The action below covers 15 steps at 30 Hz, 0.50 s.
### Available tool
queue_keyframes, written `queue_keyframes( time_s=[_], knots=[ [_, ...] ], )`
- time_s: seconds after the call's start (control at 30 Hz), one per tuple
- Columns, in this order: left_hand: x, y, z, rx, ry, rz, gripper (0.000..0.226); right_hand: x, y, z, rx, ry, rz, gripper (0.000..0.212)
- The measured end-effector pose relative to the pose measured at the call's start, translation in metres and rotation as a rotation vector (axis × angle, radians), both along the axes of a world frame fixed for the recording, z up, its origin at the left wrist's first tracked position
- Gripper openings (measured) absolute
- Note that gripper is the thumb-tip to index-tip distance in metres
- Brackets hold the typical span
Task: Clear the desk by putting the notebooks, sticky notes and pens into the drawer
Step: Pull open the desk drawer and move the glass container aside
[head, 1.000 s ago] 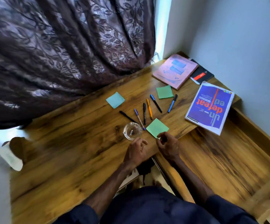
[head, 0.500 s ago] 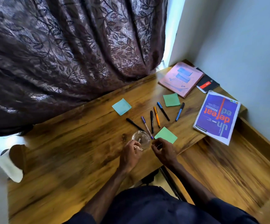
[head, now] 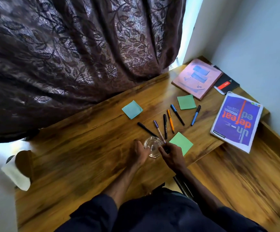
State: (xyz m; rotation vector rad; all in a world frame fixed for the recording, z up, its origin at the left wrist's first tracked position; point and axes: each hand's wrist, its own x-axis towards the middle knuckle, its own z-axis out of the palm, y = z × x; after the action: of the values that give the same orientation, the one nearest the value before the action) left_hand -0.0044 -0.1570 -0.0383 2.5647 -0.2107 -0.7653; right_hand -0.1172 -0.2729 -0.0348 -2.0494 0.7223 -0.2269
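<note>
- Wood desk [head: 85, 156], head view (only one given): as far as it showed, nothing was put away yet. Every task item lay on top.
- Pens: six, fanned mid-desk. L to R: black pen [head: 146, 129], purple pen [head: 159, 131], 2nd black pen [head: 165, 126], orange pen [head: 170, 121], blue-capped pen [head: 177, 114], blue pen [head: 195, 115].
- Sticky notes: teal pad [head: 132, 109] sat back-left of the fan. Far green pad [head: 186, 102] sat just beside the pink notebook. Near green pad [head: 181, 143] lay by the front edge, its near corner hidden by your right hand.
- Notebooks: pink notebook [head: 197, 78] lay in the far corner, black notebook [head: 226, 84] just beside it by the wall, and purple notebook [head: 236, 121] overhung the desk's right edge.
- Your left hand [head: 138, 154]: fingers were curled round the left rim of a glass dish [head: 152, 148], not a task item.
- Your right hand [head: 172, 155]: fingers were bent, tips near the purple pen's near end at the dish's right rim. Too blurred to tell if it pinched anything.
- Judgement: approx. 0 of 12 items done; first pick prob. only starting.
- Drawer: a lower wood tray [head: 244, 178] w/ raised rim sat right of the desk. Prob. the open drawer, not certain.
- Room: dark leaf-pattern curtain [head: 69, 56] hung behind the desk, pale wall [head: 253, 39] on the right, bright gap between. A white roll [head: 16, 174] sat at the desk's left end.
</note>
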Motion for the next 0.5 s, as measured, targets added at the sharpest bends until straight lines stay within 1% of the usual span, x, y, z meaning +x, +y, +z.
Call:
queue_keyframes(
  time_s=[0.1, 0.17, 0.2, 0.33, 0.43, 0.5],
  knots=[
    [0.006, -0.005, 0.004, 0.035, -0.028, -0.01, 0.031, 0.012, -0.008, 0.001, 0.057, -0.003, 0.012, 0.011],
    [0.01, -0.003, 0.006, 0.016, -0.002, 0.026, 0.02, 0.02, -0.01, 0.001, 0.083, -0.01, -0.005, 0.01],
    [0.011, 0.0, 0.007, 0.001, 0.04, 0.07, 0.017, 0.023, -0.01, 0.001, 0.097, -0.017, -0.01, 0.01],
    [0.018, 0.024, -0.001, -0.072, 0.174, 0.292, 0.013, 0.037, 0.003, -0.001, 0.16, -0.092, 0.026, 0.012],
    [0.017, 0.053, -0.002, -0.162, 0.272, 0.445, 0.018, 0.049, 0.016, -0.001, 0.155, -0.13, 0.153, 0.019],
    [0.015, 0.072, 0.0, -0.213, 0.287, 0.536, 0.02, 0.056, 0.023, 0.003, 0.121, -0.147, 0.238, 0.017]
  ],
)
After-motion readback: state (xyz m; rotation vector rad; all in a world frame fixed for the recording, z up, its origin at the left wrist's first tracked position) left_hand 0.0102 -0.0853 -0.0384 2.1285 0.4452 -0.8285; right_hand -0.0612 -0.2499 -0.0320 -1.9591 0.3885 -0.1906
